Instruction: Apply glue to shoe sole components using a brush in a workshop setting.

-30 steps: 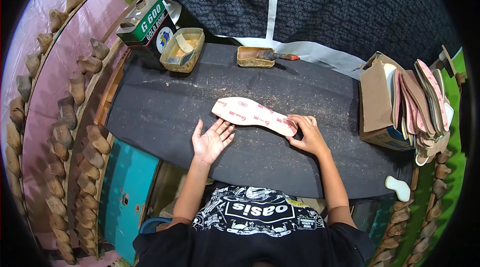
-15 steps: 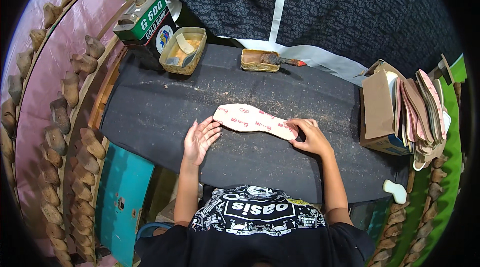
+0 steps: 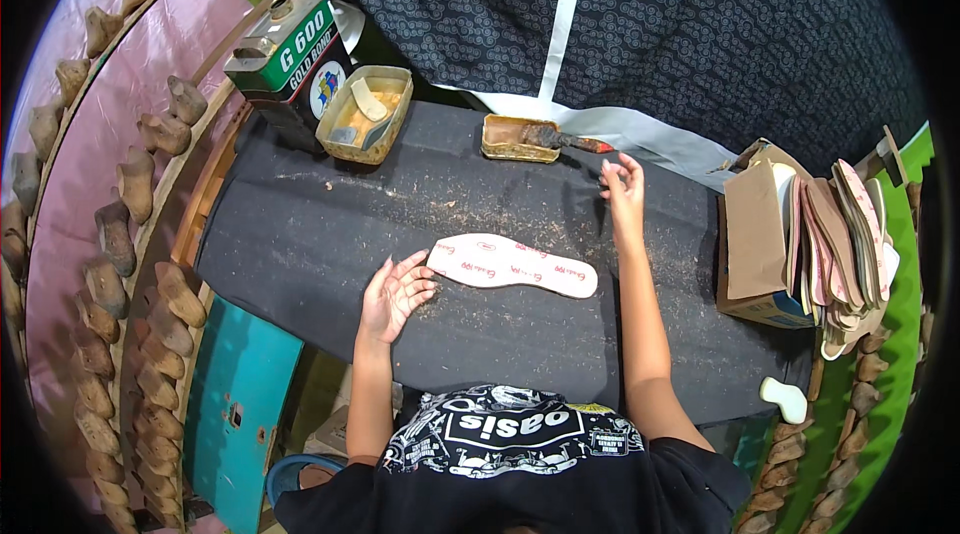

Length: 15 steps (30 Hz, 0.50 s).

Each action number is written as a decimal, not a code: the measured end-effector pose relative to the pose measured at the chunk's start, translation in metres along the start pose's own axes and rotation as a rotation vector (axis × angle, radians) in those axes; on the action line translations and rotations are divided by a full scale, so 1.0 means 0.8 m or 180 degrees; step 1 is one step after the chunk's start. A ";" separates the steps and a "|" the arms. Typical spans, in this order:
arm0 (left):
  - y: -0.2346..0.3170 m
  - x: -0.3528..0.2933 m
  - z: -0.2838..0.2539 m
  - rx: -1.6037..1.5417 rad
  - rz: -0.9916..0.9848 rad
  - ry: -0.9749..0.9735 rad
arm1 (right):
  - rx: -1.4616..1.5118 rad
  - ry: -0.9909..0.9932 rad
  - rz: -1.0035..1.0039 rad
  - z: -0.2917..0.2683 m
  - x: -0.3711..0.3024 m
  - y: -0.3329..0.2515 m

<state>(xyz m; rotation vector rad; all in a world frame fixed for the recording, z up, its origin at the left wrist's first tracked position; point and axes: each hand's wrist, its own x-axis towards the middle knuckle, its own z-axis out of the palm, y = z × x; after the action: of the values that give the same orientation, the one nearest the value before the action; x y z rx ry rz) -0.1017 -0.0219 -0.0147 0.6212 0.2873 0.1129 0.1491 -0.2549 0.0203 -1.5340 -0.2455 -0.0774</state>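
1. The scene is fairly bright; light seems to fall from above onto the table [image 3: 500,344].
2. A soft shadow darkens the cloth just left of the right hand [image 3: 624,189].
3. The pink sheet [image 3: 100,169] carries a pale sheen at upper left.
4. Fisheye bending curves the table's edges and side racks; black vignetting swallows the corners.
5. The middle looks reasonably sharp, the outer rim softer.

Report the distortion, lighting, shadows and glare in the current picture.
In the head view, fisheye distortion bows the table and the rows of wooden lasts, blackening the corners; in the head view, the pink sheeting has a pale sheen; in the head view, the printed insole is brightly lit, and a soft shadow lies below the brush.
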 end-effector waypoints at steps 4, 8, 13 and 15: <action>-0.006 0.003 -0.014 0.0222 0.0400 0.0377 | 0.0547 -0.0046 0.0582 0.022 0.035 0.021; -0.009 0.000 -0.015 0.0390 0.0605 0.0511 | 0.1267 -0.0216 0.0706 0.040 0.043 0.029; -0.014 0.000 -0.006 0.0716 0.1166 0.0768 | 0.1594 -0.0246 0.0603 0.054 0.042 0.030; -0.015 -0.002 -0.014 0.0948 0.1228 0.0757 | 0.1510 -0.0277 0.0521 0.055 0.040 0.023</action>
<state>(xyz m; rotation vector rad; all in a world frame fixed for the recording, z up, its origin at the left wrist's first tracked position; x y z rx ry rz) -0.1060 -0.0254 -0.0300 0.9573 0.4158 0.5243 0.1793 -0.2070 0.0097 -1.0804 -0.1897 0.1680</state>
